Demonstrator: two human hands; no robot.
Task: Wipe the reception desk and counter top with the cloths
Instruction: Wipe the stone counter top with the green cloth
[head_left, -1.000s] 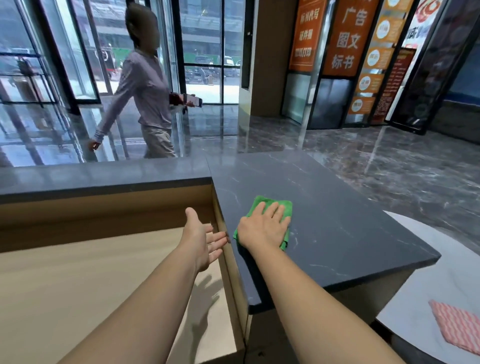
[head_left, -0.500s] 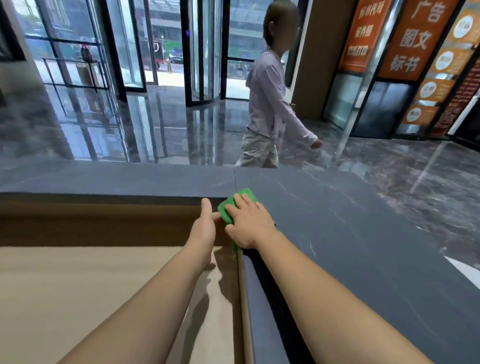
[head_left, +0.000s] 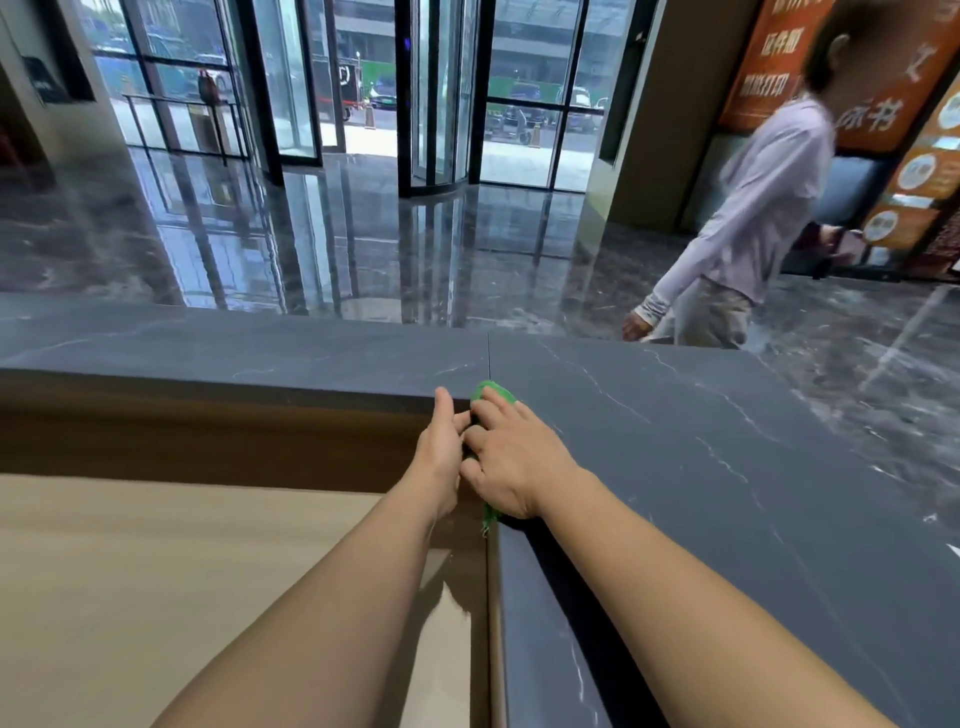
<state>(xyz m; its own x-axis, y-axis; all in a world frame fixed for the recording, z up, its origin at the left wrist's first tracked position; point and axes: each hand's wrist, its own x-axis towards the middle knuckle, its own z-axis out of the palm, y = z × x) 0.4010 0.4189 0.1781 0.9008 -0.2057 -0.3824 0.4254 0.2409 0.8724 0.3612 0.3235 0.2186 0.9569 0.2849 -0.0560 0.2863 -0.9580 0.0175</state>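
- green cloth (head_left: 491, 389) on the dark grey counter top (head_left: 727, 467), at its inner corner where the two slabs meet; mostly hidden under a hand, a bit shows past the fingertips and a frayed bit hangs by the wrist
- right hand (head_left: 511, 457) flat on cloth, fingers spread and fairly straight, pressing down, not curled round it
- left hand (head_left: 441, 447) just beside, edge-on, thumb up, fingers stretched towards the right hand's fingers at the counter edge; grips nothing visible
- beige lower desk (head_left: 182, 571) under left forearm, below the counter
- behind the counter: glossy dark floor (head_left: 363, 249), glass doors (head_left: 431, 93), orange signs (head_left: 763, 62)
- passer-by (head_left: 753, 218) in pale long sleeves at right, blurred
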